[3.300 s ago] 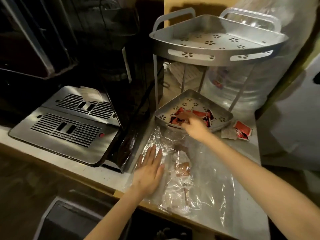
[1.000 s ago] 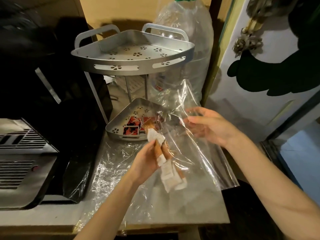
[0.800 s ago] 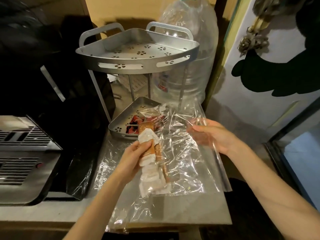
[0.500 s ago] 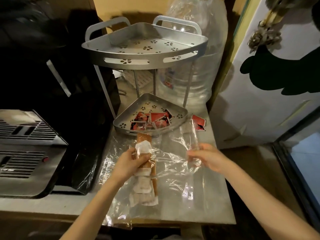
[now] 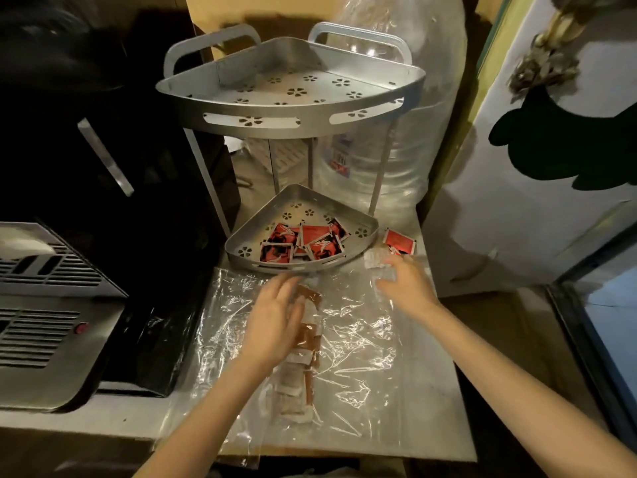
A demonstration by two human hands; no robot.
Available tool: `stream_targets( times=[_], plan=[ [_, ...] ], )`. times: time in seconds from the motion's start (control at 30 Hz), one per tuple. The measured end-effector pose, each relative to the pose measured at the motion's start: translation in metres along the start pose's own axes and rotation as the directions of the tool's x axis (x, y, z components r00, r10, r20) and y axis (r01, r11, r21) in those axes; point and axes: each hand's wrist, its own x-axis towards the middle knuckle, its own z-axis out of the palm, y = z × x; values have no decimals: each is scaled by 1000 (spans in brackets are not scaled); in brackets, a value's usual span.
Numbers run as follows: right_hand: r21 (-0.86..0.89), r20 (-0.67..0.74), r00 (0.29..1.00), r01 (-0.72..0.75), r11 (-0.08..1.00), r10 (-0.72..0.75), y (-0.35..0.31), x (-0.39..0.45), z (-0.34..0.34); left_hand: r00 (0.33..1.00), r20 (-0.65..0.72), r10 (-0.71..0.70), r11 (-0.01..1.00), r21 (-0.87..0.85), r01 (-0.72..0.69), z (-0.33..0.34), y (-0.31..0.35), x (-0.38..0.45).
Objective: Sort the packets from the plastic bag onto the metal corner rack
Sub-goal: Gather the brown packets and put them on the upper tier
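Note:
The clear plastic bag (image 5: 351, 343) lies flat on the steel counter. A strip of brown and white packets (image 5: 305, 360) lies on it. My left hand (image 5: 275, 322) rests on that strip, fingers straight and blurred. My right hand (image 5: 408, 284) hovers with spread fingers over the bag's far right corner, next to a white packet (image 5: 375, 262). The metal corner rack (image 5: 293, 108) stands behind; its top shelf holds nothing, and several red packets (image 5: 303, 241) lie in its lower tray (image 5: 241, 251). A red packet (image 5: 400, 241) lies on the counter to the right of the tray.
A black machine with a steel drip grille (image 5: 41, 305) fills the left. A large clear water bottle (image 5: 396, 150) stands behind the rack. A white door (image 5: 534, 201) is at the right. The counter's front edge (image 5: 344, 457) is near me.
The bag and the packet strip, held up a second ago, have come down flat on the counter. My left hand has loosened its grip on the strip; my right hand has released the bag.

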Motion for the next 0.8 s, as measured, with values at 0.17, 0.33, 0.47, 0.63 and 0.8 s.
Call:
stream_targets(
  times=[0.17,0.33,0.47,0.63,0.8],
  plan=[
    [-255,170,952,293,921,-255,-20,17,23,956,268,119,957,227,-182,31,-4,25],
    [-384,212,954,279,880,-210,-23,19,43,941,330,76,959,235,-160,54,-10,26],
    [-457,126,961,275,846,-245,-23,21,45,922,379,76,975,165,-148,58,-15,25],
    [-288,103,970,241,927,-220,-23,21,39,918,387,88,994,28,-107,58,-19,24],
    [-167,70,974,225,960,-216,-24,16,30,920,382,88,989,-144,-35,56,-25,25]
  ],
)
